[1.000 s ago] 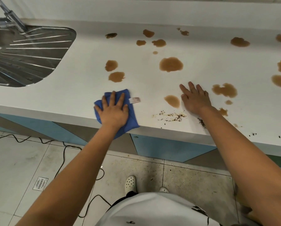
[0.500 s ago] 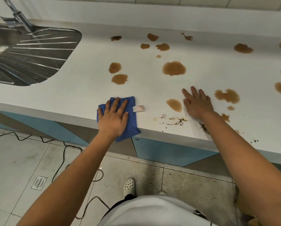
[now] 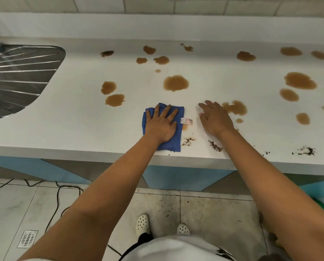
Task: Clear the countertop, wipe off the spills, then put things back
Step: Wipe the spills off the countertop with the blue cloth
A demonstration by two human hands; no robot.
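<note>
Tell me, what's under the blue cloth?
The blue cloth lies flat on the white countertop, with the left hand pressing on top. A bit of brown spill peeks out beside its right edge. Anything directly beneath the cloth is covered.

There is one view only — a wide-angle camera worn on the head, looking forward and steeply down. It sits close above the near edge of the counter, with both forearms running up from the bottom corners to the left hand and right hand at mid-frame. Beyond the hands it reaches the tiled wall — below them, the floor and the person's shoes.
</note>
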